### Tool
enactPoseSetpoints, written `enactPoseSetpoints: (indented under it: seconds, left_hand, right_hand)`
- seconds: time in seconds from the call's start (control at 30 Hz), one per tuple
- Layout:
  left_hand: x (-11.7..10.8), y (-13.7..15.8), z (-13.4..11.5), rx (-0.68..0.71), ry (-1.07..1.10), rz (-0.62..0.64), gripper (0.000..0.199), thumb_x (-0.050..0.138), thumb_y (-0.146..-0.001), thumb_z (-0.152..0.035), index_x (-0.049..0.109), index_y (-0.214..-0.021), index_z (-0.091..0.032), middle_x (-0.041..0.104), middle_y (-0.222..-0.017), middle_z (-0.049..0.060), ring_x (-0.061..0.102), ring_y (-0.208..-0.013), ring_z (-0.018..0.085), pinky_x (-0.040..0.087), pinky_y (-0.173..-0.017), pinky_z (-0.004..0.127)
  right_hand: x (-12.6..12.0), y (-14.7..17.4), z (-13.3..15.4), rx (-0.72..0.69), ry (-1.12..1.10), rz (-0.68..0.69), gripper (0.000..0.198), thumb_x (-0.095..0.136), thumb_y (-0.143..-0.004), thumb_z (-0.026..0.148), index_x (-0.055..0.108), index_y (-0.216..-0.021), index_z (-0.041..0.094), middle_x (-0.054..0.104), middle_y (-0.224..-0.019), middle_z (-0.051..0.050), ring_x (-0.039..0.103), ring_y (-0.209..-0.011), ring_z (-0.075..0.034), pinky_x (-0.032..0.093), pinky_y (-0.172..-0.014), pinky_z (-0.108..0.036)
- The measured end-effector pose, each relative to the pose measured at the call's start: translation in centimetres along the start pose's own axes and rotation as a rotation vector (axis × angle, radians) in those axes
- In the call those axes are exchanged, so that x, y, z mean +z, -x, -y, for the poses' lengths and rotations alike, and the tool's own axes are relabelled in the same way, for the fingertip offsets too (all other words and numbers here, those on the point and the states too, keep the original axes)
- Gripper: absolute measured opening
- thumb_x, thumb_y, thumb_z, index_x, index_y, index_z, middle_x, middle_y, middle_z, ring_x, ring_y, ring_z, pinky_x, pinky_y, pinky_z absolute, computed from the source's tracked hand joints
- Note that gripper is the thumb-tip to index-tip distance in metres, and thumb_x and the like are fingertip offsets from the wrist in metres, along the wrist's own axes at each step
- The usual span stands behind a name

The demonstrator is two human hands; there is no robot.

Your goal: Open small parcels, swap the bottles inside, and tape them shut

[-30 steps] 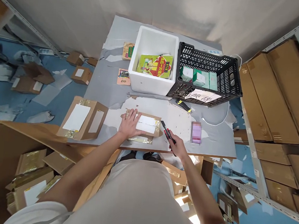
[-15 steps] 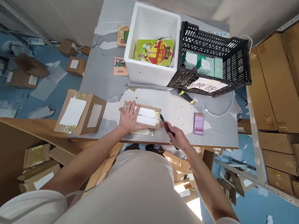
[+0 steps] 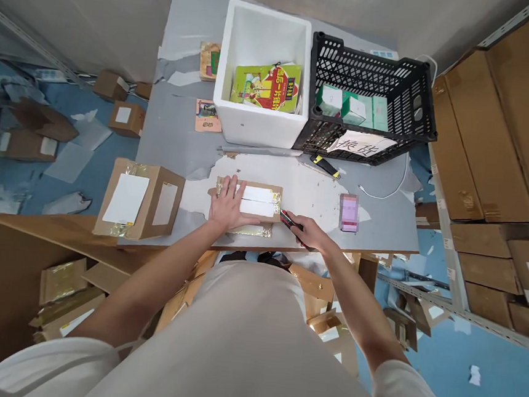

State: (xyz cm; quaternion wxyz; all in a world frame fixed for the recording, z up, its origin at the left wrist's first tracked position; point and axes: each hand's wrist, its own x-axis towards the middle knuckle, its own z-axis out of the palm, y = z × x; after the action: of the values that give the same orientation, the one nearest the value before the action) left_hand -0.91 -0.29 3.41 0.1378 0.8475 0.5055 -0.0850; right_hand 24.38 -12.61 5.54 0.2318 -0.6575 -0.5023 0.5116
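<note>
A small cardboard box [image 3: 258, 205] with a white label and shiny tape lies near the table's front edge. My left hand [image 3: 225, 207] lies flat on its left end, fingers spread. In my right hand [image 3: 310, 232] is a red and black utility knife [image 3: 292, 221]. Its tip meets the right end of the box, at the taped edge. Under the box, at its near side, a strip of another taped piece [image 3: 257, 230] shows. A larger taped carton [image 3: 140, 201] with white labels stands to the left.
A white foam box [image 3: 260, 124] holding colourful books and a black plastic crate [image 3: 366, 145] with green boxes stand at the back. A yellow and black cutter [image 3: 325, 166], a phone-like object [image 3: 349, 213] and a white cable [image 3: 385, 197] lie on the right. Shelved cartons [image 3: 496, 138] line the right.
My right hand has brought the knife down and slightly left, against the box's right end. My left hand keeps its place on the box. The whole view has shifted a little.
</note>
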Motion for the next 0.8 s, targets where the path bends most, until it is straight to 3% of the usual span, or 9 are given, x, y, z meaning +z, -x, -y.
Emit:
enactPoseSetpoints:
  seconds: [0.1, 0.2, 0.3, 0.4, 0.53, 0.6, 0.67, 0.73, 0.8]
  left_hand:
    - [0.4, -0.1, 0.1, 0.004, 0.03, -0.009, 0.122, 0.043, -0.059, -0.086, 0.003, -0.148, -0.013, -0.006, -0.155, 0.016, -0.009, -0.14, 0.04, 0.025, -0.102, 0.06]
    - [0.7, -0.2, 0.4, 0.004, 0.076, -0.024, 0.12, 0.048, -0.059, -0.083, 0.007, -0.148, -0.014, -0.004, -0.155, 0.016, -0.008, -0.141, 0.039, 0.021, -0.104, 0.06]
    - [1.0, -0.1, 1.0, 0.043, 0.182, -0.095, 0.113, 0.055, -0.062, -0.075, 0.013, -0.148, -0.015, 0.002, -0.155, 0.016, -0.002, -0.141, 0.038, 0.012, -0.109, 0.059]
    - [1.4, 0.3, 1.9, 0.036, 0.376, -0.262, 0.094, 0.053, -0.075, -0.062, 0.016, -0.147, -0.016, 0.005, -0.155, 0.015, 0.002, -0.142, 0.034, 0.01, -0.111, 0.056]
    - [2.4, 1.0, 3.2, -0.213, 0.685, -0.456, 0.092, 0.059, -0.075, -0.053, 0.017, -0.146, -0.012, 0.009, -0.154, 0.019, 0.006, -0.143, 0.032, 0.014, -0.113, 0.051]
    - [3.1, 1.4, 3.8, -0.403, 0.886, -0.415, 0.096, 0.067, -0.069, -0.051, 0.022, -0.144, -0.012, 0.023, -0.15, 0.02, 0.021, -0.139, 0.032, 0.023, -0.112, 0.046]
    - [3.9, 1.7, 4.2, -0.526, 1.095, -0.29, 0.086, 0.069, -0.067, -0.052, 0.036, -0.137, -0.013, 0.043, -0.139, 0.019, 0.043, -0.127, 0.03, 0.034, -0.106, 0.042]
    - [4.6, 1.9, 4.4, -0.551, 1.257, -0.167, 0.071, 0.067, -0.069, -0.054, 0.048, -0.126, -0.016, 0.058, -0.124, 0.015, 0.057, -0.112, 0.027, 0.043, -0.097, 0.04]
    - [5.1, 2.1, 4.3, -0.539, 1.353, -0.125, 0.062, 0.066, -0.071, -0.054, 0.053, -0.119, -0.018, 0.063, -0.116, 0.013, 0.061, -0.105, 0.025, 0.047, -0.091, 0.038]
  right_hand:
    - [-0.2, 1.6, -0.7, -0.029, 0.014, 0.129, 0.049, 0.05, -0.084, 0.033, 0.05, -0.133, 0.025, 0.062, -0.083, -0.001, 0.051, -0.047, -0.008, 0.045, -0.044, -0.022]
    - [-0.8, 3.8, -1.9, 0.001, -0.019, 0.062, 0.054, 0.048, -0.086, 0.038, 0.044, -0.137, 0.024, 0.062, -0.093, -0.005, 0.053, -0.05, -0.009, 0.047, -0.046, -0.024]
    - [-0.9, 3.9, -3.8, 0.045, -0.037, -0.222, 0.061, 0.043, -0.088, 0.042, 0.033, -0.143, 0.02, 0.062, -0.092, -0.007, 0.053, -0.053, -0.011, 0.049, -0.049, -0.027]
    - [-0.3, 1.5, -6.6, 0.087, 0.172, -0.556, 0.063, 0.041, -0.087, 0.04, 0.031, -0.143, 0.013, 0.059, -0.093, -0.009, 0.056, -0.064, -0.015, 0.048, -0.054, -0.028]
    - [1.5, -2.2, -10.3, 0.078, 0.394, -0.75, 0.047, 0.039, -0.086, 0.029, 0.045, -0.131, 0.017, 0.056, -0.097, -0.011, 0.055, -0.077, -0.018, 0.043, -0.061, -0.028]
    - [2.5, -3.0, -11.5, 0.068, 0.396, -0.76, 0.041, 0.037, -0.086, 0.024, 0.051, -0.124, 0.021, 0.055, -0.099, -0.012, 0.054, -0.081, -0.02, 0.042, -0.064, -0.031]
    - [3.3, -3.1, -11.9, 0.065, 0.395, -0.754, 0.039, 0.039, -0.084, 0.022, 0.053, -0.12, 0.024, 0.054, -0.101, -0.013, 0.054, -0.087, -0.023, 0.043, -0.07, -0.036]
    - [3.7, -2.9, -11.5, 0.063, 0.402, -0.747, 0.041, 0.043, -0.082, 0.025, 0.052, -0.122, 0.023, 0.053, -0.107, -0.016, 0.052, -0.098, -0.029, 0.042, -0.077, -0.044]
    - [3.8, -3.0, -9.9, 0.055, 0.412, -0.736, 0.048, 0.046, -0.083, 0.032, 0.046, -0.129, 0.019, 0.047, -0.119, -0.02, 0.044, -0.112, -0.036, 0.039, -0.085, -0.051]
